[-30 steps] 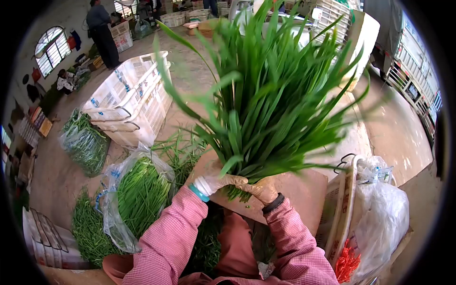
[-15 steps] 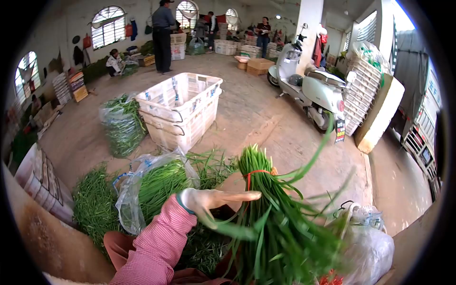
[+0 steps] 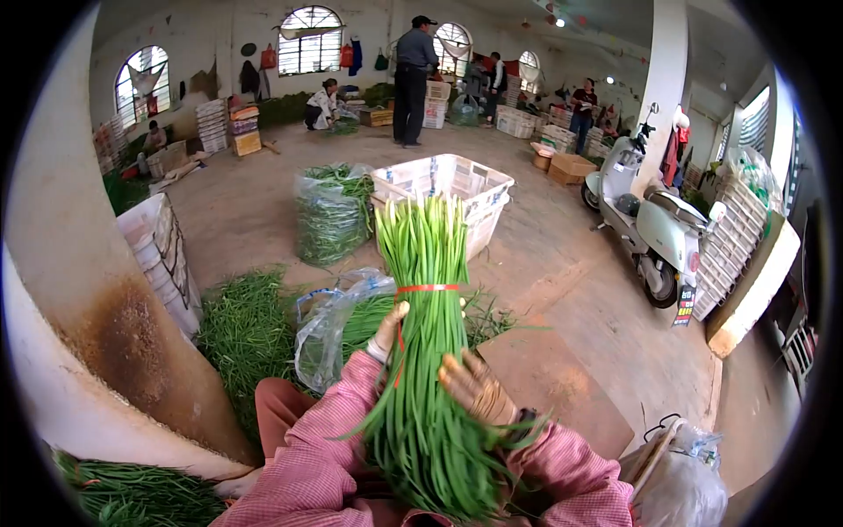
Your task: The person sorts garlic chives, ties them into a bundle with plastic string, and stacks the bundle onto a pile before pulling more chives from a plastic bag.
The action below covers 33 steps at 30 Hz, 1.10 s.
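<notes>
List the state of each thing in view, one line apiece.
Green bundle: banded, pale ends up
Red band: wrapped around the bundle
Left hand: gripping the bundle
Right hand: open, against the bundle
Clear bag: open, greens inside
Crate: upright, open-topped
Scooter: parked upright
Brown board: flat

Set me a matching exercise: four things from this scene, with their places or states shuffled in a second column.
1. Scooter
2. Red band
3. Right hand
4. Board

A. Brown and flat
B. Against the leafy part of the bunch
C. Parked beside a pillar
D. Around the bunch, below its pale ends

Right pairs: 1-C, 2-D, 3-B, 4-A
</notes>
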### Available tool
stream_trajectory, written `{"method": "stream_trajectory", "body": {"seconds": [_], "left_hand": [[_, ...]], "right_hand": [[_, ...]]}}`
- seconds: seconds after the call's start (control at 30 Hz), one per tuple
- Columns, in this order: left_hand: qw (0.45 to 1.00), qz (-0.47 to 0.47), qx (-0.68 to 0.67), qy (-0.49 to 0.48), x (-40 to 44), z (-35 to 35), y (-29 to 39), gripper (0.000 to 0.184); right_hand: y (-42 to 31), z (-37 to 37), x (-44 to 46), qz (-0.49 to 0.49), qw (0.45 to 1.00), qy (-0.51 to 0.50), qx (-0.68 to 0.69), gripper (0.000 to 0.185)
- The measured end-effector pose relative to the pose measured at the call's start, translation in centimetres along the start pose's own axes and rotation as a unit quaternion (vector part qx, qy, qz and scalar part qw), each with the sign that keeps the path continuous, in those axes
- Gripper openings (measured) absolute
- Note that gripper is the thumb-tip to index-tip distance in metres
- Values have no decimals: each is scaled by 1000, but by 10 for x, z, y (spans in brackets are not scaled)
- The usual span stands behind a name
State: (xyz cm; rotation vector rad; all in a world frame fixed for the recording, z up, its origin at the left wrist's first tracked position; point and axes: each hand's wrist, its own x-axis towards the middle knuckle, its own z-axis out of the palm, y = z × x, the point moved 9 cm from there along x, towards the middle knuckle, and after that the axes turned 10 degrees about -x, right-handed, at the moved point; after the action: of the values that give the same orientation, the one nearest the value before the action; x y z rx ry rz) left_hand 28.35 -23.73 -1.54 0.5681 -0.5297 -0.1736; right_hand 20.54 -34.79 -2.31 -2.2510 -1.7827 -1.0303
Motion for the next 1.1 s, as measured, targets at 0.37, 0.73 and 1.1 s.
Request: {"method": "stream_trajectory", "body": {"seconds": [0.37,0.73,1.1], "left_hand": [[996,-59,-40,-59,-76,21,55,90],[967,-100,-215,-94,-108,25,-29,96],[996,-80,-21,42,-94,30,-5,86]], "right_hand": [[95,-37,-8,410,779,121,459,38],[114,-56,34,377,919,110,32,12],[85,-78,81,329,872,55,358,20]]}}
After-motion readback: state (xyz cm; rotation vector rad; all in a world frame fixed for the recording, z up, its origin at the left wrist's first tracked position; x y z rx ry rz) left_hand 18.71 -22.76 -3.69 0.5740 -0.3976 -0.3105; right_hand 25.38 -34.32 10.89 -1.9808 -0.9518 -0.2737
